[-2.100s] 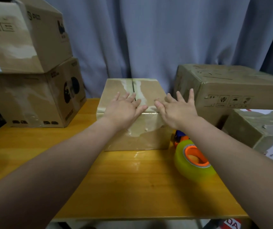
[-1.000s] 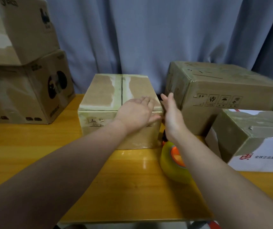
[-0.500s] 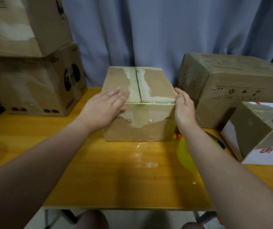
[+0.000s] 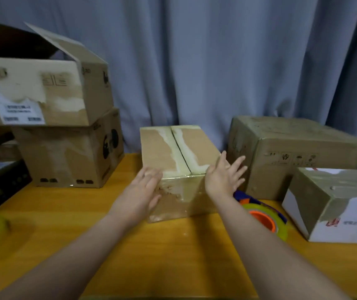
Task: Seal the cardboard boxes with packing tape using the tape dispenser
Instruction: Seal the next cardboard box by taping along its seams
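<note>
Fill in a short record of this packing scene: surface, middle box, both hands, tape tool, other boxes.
Surface: orange wooden table
Centre: cardboard box, flaps shut, seam showing along its top
Hands: left hand, fingers straight, at the box's front left corner; right hand, fingers spread, at its front right corner
Tool: tape dispenser on the table beside the right forearm, unheld
Elsewhere: open box stacked on another box at left; large box and white-fronted box at right

A: Dim, soft light from above. There's pale glare on the table [image 4: 184, 232] and a sheen on the middle box [image 4: 179, 191] front.

B: The left hand [image 4: 145, 189] and the open box [image 4: 43, 94] are smeared by motion blur. The frame's edges bow outward.
</note>
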